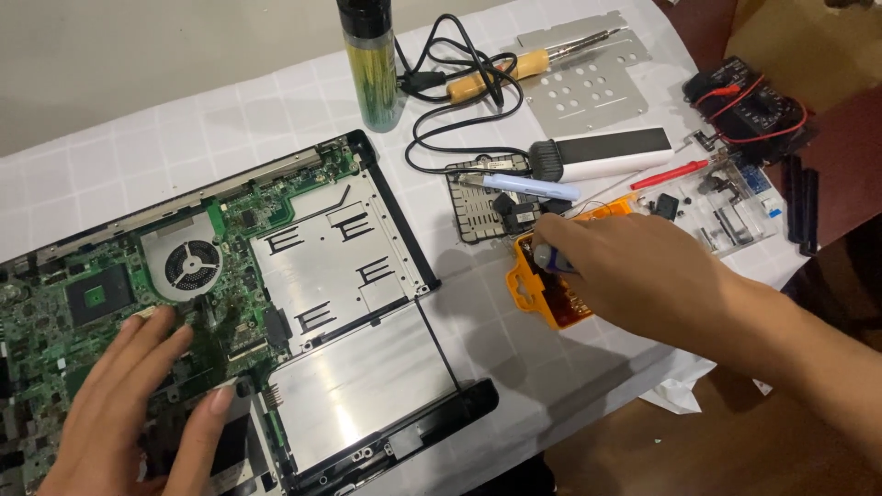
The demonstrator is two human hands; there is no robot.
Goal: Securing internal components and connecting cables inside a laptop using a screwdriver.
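Laptop base (276, 303), opened with its green circuit board and round cooling fan (191, 264) exposed, lies across the left half of the surface (230, 110), which is covered in a white checked cloth. The left hand (138, 404) rests flat on the board near the front left corner, fingers spread apart and gripping nothing. The right hand (634, 276) reaches to an orange tool case (542, 294) near the middle of the front edge; its fingers are curled together on what seems to be a small blue-tipped screwdriver bit (549, 259), though the hand hides most of it. Toward the far edge stand 1 tall green bottle (372, 64) and a soldering iron (514, 66) with a looped black cable. A multimeter (749, 106) sits at the far right corner, with a brush (602, 154) nearby.

Risk: pressing bare fingers on the board could bend or short small parts. The case sits near the front edge, so a careless tug might tip it off.
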